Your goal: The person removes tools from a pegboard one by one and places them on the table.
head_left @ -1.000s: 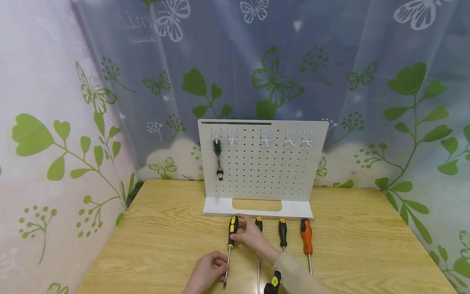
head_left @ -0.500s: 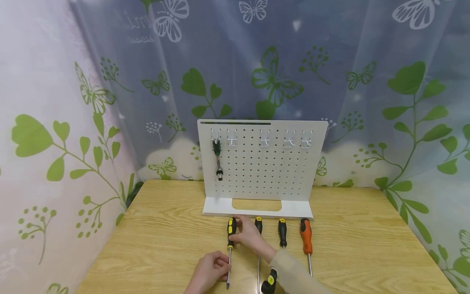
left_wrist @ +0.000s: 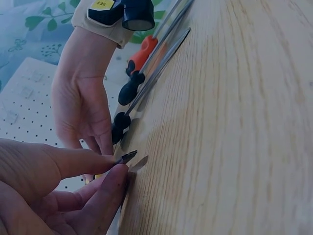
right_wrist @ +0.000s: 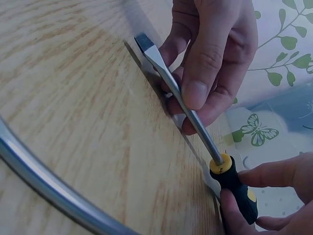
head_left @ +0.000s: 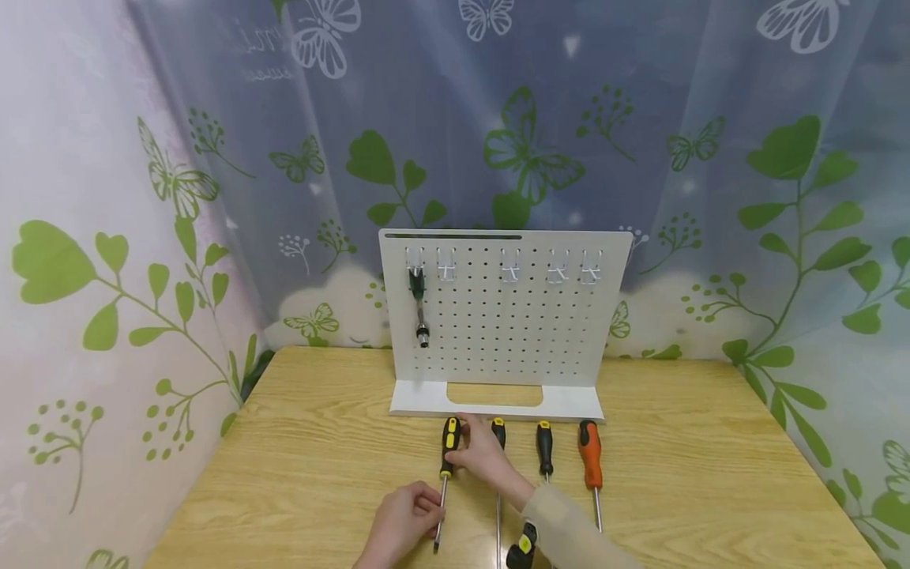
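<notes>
A flat-head screwdriver with a black and yellow handle lies between both hands, handle toward the pegboard and tip toward the person. My left hand pinches its metal shaft near the tip between thumb and fingers. On the handle, my right hand has a pinch grip, thumb on one side and fingers on the other. The flat blade shows clearly in the right wrist view, just above the wooden surface with its shadow beneath. In the left wrist view, fingers hide most of the shaft.
Right of the hands lie a black screwdriver with a yellow end, another black screwdriver and an orange one. Behind them stands a white pegboard with several clear hooks. A dark-handled tool hangs at its left.
The screwdriver's tip swung slightly right, then back left. Both hands keep their hold and stay nearly in place. The head view has shifted a little.
</notes>
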